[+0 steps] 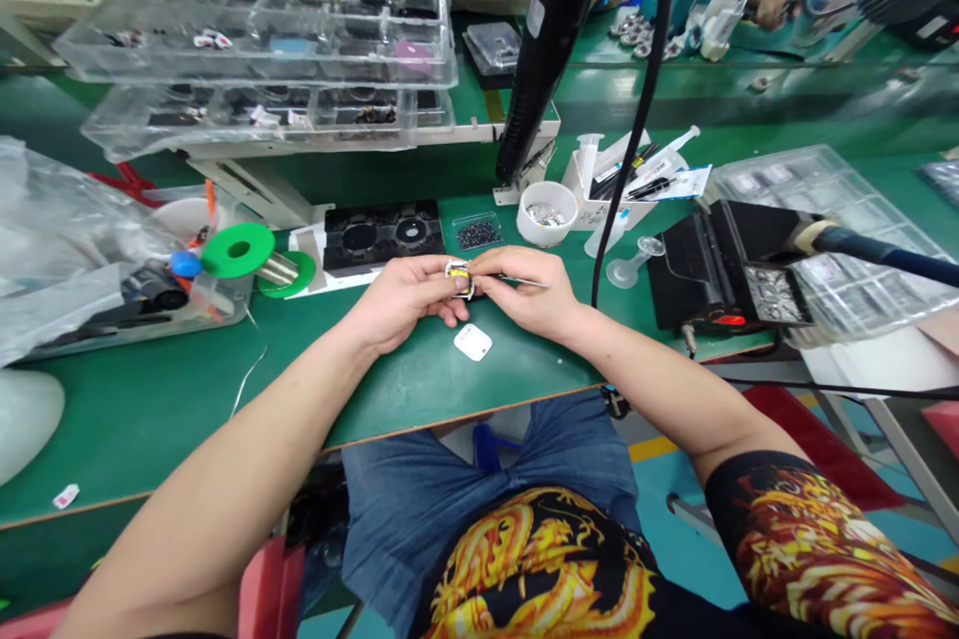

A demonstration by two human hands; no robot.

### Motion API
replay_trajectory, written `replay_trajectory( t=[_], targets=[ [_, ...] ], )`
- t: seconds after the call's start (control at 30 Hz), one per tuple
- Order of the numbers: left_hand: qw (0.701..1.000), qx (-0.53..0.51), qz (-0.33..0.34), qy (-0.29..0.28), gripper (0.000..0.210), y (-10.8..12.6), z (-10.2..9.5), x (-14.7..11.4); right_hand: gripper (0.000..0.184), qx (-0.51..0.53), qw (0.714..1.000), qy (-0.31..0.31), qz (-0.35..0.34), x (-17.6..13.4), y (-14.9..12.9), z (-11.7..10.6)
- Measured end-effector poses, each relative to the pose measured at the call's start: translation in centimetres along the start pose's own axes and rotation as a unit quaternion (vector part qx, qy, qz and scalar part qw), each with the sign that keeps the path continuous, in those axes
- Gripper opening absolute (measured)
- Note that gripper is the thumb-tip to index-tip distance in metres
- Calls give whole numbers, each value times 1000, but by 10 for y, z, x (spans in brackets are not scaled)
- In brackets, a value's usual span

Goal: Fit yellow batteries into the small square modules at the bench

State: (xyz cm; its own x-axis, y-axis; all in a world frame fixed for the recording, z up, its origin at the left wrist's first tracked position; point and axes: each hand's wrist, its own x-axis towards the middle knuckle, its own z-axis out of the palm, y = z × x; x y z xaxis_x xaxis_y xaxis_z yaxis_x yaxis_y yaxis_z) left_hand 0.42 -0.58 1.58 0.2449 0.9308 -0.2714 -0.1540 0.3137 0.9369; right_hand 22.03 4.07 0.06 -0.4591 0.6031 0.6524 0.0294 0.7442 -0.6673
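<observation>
I'm watching the left hand (403,302) pinching a little white and yellow part (459,279) between thumb and fingers. The right hand (533,298) is gripping a thin dark stick (530,282) right beside it. A flat, smooth white piece (473,342) with round corners is lying on the hard green tabletop (420,399), nearer the person's lap.

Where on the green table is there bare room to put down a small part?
Mostly bare: between the plastic bin and left forearm; between white cover and right forearm. Crowded: just beyond left hand and right hand, with black plate, small tray, white bowl.
</observation>
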Motion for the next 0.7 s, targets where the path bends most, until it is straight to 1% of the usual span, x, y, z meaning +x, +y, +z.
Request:
replay_trajectory(
  t=[0.1, 0.33, 0.5, 0.7],
  targets=[
    [1000, 0, 3, 2, 39, 0, 0, 1, 12, -9, 1000, 3, -20, -1, 1, 1],
    [1000, 2, 0, 5, 43, -1, 0, 1, 10, -7, 1000, -2, 7, -1, 1, 0],
    [1000, -2, 2, 6, 43, 0, 2, 0, 11, -15, 1000, 3, -19, -1, 1, 1],
    [1000, -3, 2, 7, 43, 0, 1, 1, 11, -27, 1000, -3, -9, -2, 1, 1]
  ],
)
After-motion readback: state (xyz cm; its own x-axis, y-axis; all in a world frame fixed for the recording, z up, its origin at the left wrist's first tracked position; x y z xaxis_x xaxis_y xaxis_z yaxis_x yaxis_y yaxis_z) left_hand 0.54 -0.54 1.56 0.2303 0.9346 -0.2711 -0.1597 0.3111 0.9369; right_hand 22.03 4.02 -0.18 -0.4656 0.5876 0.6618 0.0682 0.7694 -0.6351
